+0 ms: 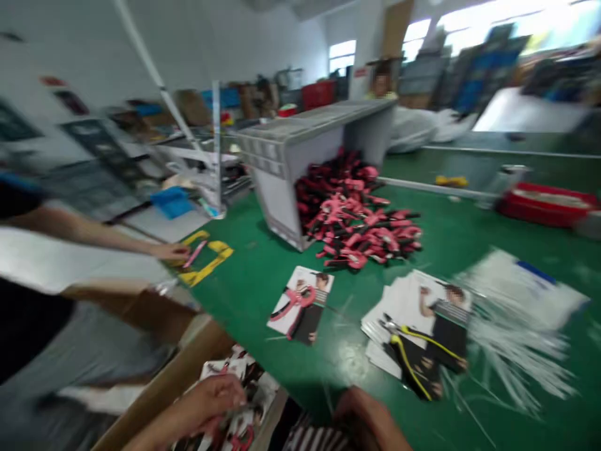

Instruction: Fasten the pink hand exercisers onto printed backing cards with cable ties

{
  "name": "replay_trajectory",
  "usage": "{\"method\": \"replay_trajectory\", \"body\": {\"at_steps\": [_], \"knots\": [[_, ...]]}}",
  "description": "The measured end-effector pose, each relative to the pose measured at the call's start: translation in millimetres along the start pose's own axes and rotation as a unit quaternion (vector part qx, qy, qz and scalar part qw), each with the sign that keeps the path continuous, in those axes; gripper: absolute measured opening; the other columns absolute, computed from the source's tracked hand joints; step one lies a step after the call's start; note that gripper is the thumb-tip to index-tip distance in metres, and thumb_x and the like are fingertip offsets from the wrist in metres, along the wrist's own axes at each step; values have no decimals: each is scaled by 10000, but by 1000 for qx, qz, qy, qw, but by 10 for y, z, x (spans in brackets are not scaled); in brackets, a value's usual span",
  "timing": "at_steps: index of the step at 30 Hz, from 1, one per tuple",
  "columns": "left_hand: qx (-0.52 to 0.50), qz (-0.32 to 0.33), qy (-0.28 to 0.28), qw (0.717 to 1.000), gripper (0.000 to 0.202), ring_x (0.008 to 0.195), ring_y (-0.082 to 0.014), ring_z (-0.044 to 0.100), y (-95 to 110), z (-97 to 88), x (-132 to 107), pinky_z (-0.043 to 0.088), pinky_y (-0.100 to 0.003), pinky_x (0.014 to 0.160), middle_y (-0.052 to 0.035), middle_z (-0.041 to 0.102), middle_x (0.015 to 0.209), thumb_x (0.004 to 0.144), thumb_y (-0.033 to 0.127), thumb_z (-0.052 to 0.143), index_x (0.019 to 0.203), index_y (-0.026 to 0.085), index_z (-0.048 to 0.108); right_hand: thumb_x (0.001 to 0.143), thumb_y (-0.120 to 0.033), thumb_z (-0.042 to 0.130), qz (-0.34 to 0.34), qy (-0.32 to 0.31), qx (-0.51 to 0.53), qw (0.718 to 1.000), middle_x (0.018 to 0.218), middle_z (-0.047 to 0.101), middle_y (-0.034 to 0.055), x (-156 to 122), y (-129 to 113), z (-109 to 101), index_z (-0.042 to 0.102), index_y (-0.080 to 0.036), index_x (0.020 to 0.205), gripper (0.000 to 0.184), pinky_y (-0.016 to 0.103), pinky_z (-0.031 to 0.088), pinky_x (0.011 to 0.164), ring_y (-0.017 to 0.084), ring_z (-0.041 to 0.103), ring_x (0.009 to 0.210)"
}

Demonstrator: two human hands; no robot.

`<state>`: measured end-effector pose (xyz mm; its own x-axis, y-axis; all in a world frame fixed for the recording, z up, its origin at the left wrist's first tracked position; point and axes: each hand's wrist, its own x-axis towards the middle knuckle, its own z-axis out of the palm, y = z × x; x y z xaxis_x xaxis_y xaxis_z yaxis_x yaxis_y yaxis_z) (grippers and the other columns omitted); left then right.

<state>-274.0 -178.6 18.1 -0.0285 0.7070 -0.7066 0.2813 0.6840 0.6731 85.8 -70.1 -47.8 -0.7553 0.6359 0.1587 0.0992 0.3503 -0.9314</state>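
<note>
My left hand (218, 396) is over an open cardboard box (164, 388), fingers loosely bent, with nothing visible in it. Below it lie several carded pink tools (241, 438). My right hand (365, 410) is at the table's near edge; its fingers are blurred and mostly hidden. Ahead on the green table (244, 282) lies a card (323, 282) with a pink-and-black hand tool (300, 297) on it. To the right, a fanned stack of printed cards (385, 300) shows yellow-handled pliers (422, 338). White cable ties (521, 357) lie beside it.
A grey crate (286, 213) lies on its side, spilling a heap of pink-and-black tools (361, 219). A co-worker's hand (173, 252) at left holds a pink item near yellow tape (206, 272). A red tray (539, 210) and plastic bag (507, 282) are at right.
</note>
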Motion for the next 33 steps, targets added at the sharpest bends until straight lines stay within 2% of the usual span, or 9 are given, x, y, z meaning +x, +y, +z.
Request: {"method": "replay_trajectory", "body": {"at_steps": [2, 5, 7, 10, 14, 20, 24, 29, 33], "knots": [[47, 117, -89, 988, 439, 376, -55, 380, 571, 377, 572, 216, -171, 395, 72, 486, 491, 852, 582, 574, 974, 166, 642, 958, -267, 419, -5, 84, -33, 996, 909, 679, 74, -121, -13, -215, 638, -214, 988, 227, 299, 533, 744, 187, 634, 838], [81, 238, -146, 957, 401, 442, -98, 491, 1438, 1029, 1191, 370, -196, 448, 29, 593, 571, 916, 522, 494, 1069, 176, 627, 967, -219, 375, 56, 251, -105, 961, 1046, 651, 95, -371, -40, -568, 618, -220, 1042, 255, 338, 508, 843, 208, 610, 977], [84, 356, -75, 928, 332, 717, -156, 646, 1886, 1427, 1569, 516, -270, 687, -41, 690, 821, 937, 438, 473, 1082, 190, 638, 969, -240, 379, 140, 363, -130, 912, 1023, 640, 89, -554, 24, -815, 611, -218, 1047, 246, 339, 508, 812, 207, 611, 929], [159, 467, 48, 868, 328, 1133, -241, 595, 2239, 1880, 2120, 436, -419, 1030, -117, 650, 1187, 916, 370, 504, 1162, 192, 629, 950, -307, 418, 231, 470, -165, 836, 1033, 628, 96, -720, 222, -1171, 591, -206, 1104, 253, 383, 506, 826, 233, 602, 936], [231, 474, 104, 843, 417, 1263, -277, 504, 2188, 2126, 2567, 352, -490, 1110, -157, 584, 1322, 939, 370, 464, 1288, 159, 554, 941, -345, 435, 229, 469, -294, 801, 1216, 569, 134, -559, 354, -1427, 560, -213, 1223, 336, 498, 419, 979, 293, 522, 1146], [228, 424, 122, 868, 414, 1248, -248, 509, 2005, 2000, 2649, 363, -441, 1103, -138, 593, 1314, 959, 354, 418, 1301, 156, 540, 733, -443, 743, 223, 186, -445, 847, 1407, 443, 200, 71, 202, -1211, 368, -168, 1468, 870, 555, 267, 1060, 394, 354, 1292], [269, 395, 101, 873, 436, 1214, -267, 533, 2240, 2008, 2743, 372, -430, 1080, -147, 613, 1271, 928, 420, 473, 1256, 149, 568, 823, -304, 670, 197, 80, -423, 881, 1183, 558, 158, 177, 44, -1141, 501, -153, 1345, 570, 465, 376, 956, 304, 472, 1087], [352, 381, 103, 848, 760, 1276, -346, 452, 2432, 2179, 2832, 329, -476, 1081, -179, 509, 1383, 745, 586, 677, 1343, 156, 492, 821, -143, 611, 183, 64, -344, 919, 1192, 558, 105, -414, -174, -1081, 499, -222, 1346, 543, 422, 422, 954, 260, 468, 1084], [336, 417, 94, 839, 647, 1274, -317, 441, 2244, 2153, 2779, 328, -475, 1077, -141, 495, 1383, 813, 442, 641, 1387, 208, 455, 853, -185, 593, 237, 144, -323, 905, 1256, 543, 106, -1184, -119, -1134, 441, -274, 1424, 598, 470, 422, 995, 268, 479, 1126]]}}
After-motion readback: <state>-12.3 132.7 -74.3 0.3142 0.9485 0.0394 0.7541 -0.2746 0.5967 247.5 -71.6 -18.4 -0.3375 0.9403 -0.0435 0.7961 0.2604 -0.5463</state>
